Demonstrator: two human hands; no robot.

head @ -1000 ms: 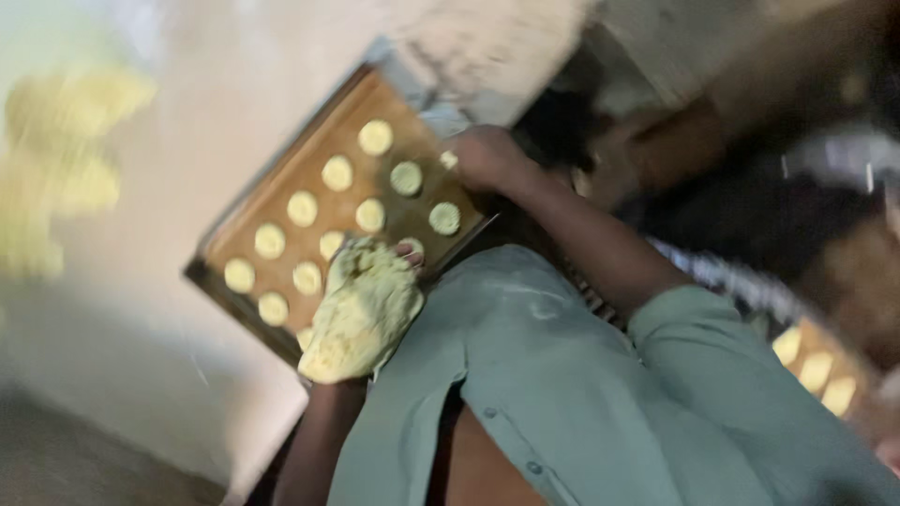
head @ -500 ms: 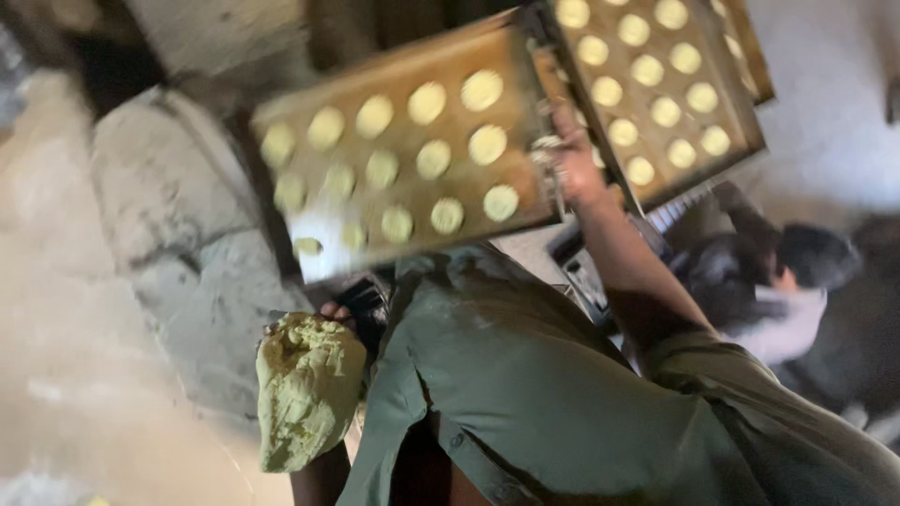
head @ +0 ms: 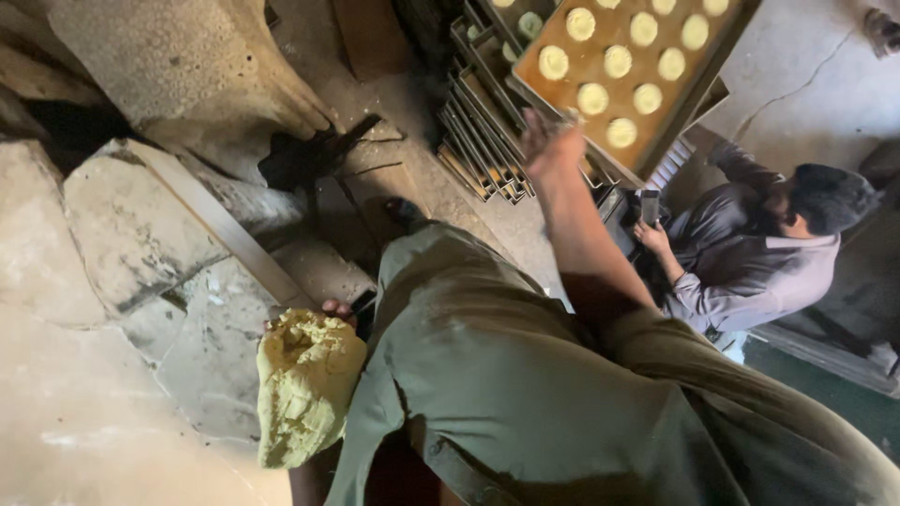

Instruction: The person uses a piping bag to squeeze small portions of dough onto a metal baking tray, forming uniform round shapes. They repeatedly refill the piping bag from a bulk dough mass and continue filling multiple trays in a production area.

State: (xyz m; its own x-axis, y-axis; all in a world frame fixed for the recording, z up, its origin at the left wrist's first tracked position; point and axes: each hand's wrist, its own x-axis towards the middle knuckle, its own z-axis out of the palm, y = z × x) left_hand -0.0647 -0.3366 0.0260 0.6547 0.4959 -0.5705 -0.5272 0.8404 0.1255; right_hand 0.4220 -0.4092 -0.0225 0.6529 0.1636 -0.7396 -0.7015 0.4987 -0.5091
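My right hand (head: 551, 142) reaches up and grips the near edge of a brown metal baking tray (head: 677, 105) that carries several pale round dough pieces (head: 592, 97). The tray is held tilted above a stack of trays. Down by my hip, my left hand (head: 334, 308) is mostly hidden under a crumpled yellow cloth (head: 305, 382), which it holds; only the fingertips show at the top. My green garment (head: 525, 384) fills the lower middle of the view.
A stack of empty metal trays (head: 480, 141) leans on the floor under the held tray. Another person (head: 759, 245) sits at the right, hands on a dark object (head: 647, 206). Rough stone slabs (head: 141, 225) and a dark tool (head: 305, 157) lie at the left.
The tray has swung up and to the right, partly out of the top of the view. My left hand with the yellow cloth stays low at my side. The seated person is now nearer in view.
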